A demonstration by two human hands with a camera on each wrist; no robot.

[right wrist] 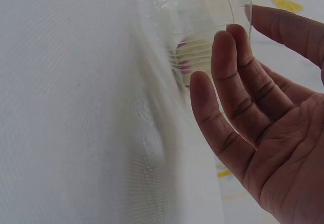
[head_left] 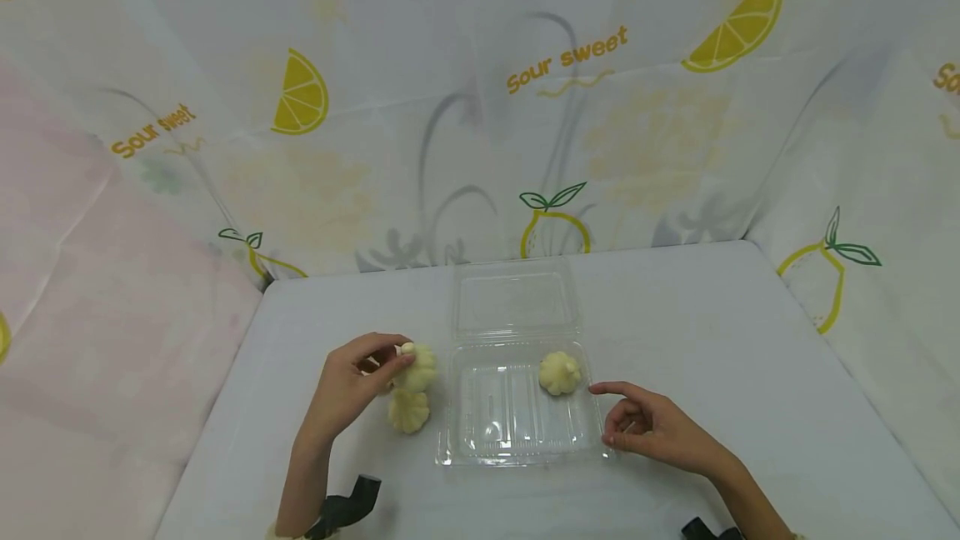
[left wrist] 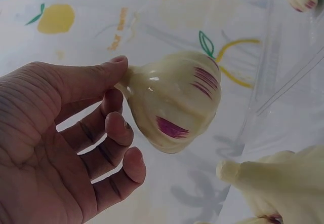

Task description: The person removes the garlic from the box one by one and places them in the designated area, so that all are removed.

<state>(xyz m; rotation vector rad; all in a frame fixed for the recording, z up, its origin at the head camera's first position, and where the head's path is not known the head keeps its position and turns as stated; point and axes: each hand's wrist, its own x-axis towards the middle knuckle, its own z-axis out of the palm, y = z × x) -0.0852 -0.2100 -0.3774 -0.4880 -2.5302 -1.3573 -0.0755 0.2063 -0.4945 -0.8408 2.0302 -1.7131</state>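
Note:
My left hand [head_left: 352, 386] pinches a cream garlic bulb [left wrist: 174, 102] by its stem, between thumb and fingertips; purple streaks mark its side. Just below it in the head view, another garlic bulb [head_left: 408, 412] lies on the table, left of a clear plastic clamshell box [head_left: 483, 419]. One more garlic bulb [head_left: 560, 373] sits inside the box's tray, toward the upper right. At the tray's right edge is my right hand [head_left: 656, 432], fingers loosely bent, fingertips right at the rim. Through the clear plastic, the right wrist view shows part of a bulb [right wrist: 195, 57].
The box's lid [head_left: 516, 298] is folded back flat, away from me. A white cloth covers the table [head_left: 675, 315], and a lemon-printed curtain [head_left: 420, 148] rises behind it and along the sides. Black wrist mounts [head_left: 348, 507] sit on both forearms.

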